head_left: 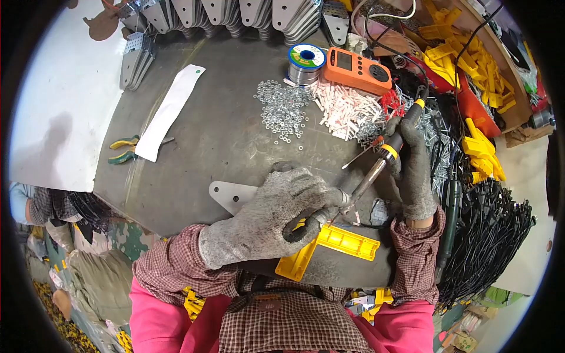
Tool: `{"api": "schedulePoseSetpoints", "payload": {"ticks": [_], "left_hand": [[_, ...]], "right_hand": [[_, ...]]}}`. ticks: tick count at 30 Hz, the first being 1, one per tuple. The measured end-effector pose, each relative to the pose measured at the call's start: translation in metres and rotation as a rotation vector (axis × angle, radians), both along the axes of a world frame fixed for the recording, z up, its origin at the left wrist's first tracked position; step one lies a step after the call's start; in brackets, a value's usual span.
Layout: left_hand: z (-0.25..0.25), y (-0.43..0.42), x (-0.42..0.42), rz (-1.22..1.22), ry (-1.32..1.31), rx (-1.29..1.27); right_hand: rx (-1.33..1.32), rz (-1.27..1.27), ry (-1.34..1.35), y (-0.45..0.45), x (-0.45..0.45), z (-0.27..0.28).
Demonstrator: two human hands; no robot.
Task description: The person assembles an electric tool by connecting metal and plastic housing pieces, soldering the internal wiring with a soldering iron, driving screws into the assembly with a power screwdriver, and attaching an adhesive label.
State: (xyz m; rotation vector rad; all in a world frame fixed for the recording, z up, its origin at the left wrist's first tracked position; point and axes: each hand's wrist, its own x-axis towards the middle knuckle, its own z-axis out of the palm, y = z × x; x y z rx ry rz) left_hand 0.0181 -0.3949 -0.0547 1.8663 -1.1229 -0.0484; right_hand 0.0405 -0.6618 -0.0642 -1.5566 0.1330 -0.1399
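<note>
My right hand (413, 167), in a grey work glove, is closed around the black and yellow handle of a soldering iron (373, 174). The iron slants down to the left, and its tip end lies close to the fingers of my left hand (271, 212). That hand, also gloved, is closed with thumb and fingers pinched together; what they hold is hidden. Below it sits an angled yellow plastic part (348, 242), partly covered by the glove. A grey metal plate with holes (232, 197) pokes out beyond the left glove.
A solder spool (306, 66) stands beside an orange meter (358, 70). Nuts (282, 109), pale sleeves (344, 106) and screws lie in heaps. Pliers (125, 150) lie partly under a white strip (170, 115). Stacked metal brackets (223, 12) line the back; black cables (488, 241) hang right.
</note>
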Motion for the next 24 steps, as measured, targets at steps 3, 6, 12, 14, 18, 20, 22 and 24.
{"api": "schedulePoseSetpoints", "payload": {"ticks": [3,6,12,14,18,20,22,24], "left_hand": [[-0.001,-0.001,0.0,0.01,-0.038,0.021],[0.004,0.005,0.002,0.022,0.075,-0.139],[0.036,0.12,0.049,0.613,-0.583,0.465],[0.034,0.139,0.057,0.678,-0.317,0.332],[0.054,0.057,0.04,0.298,-0.183,0.067],[0.057,-0.002,0.028,0.036,-0.181,0.079],[0.055,-0.057,0.022,-0.212,-0.138,0.36],[0.051,-0.082,0.026,-0.36,-0.15,0.646]], "right_hand": [[-0.252,-0.087,-0.083,-0.004,0.001,-0.008],[0.185,0.184,-0.012,-0.034,0.005,-0.003],[-0.463,-0.491,-0.576,-0.08,-0.006,0.03],[-0.084,-0.583,-0.328,-0.094,-0.009,0.053],[-0.446,-0.446,-0.454,-0.063,0.011,0.041],[-0.647,-0.391,-0.566,-0.052,0.025,0.031],[-0.714,-0.349,-0.558,-0.05,0.052,0.02],[-1.019,-0.327,-0.458,-0.063,0.087,0.004]]}}
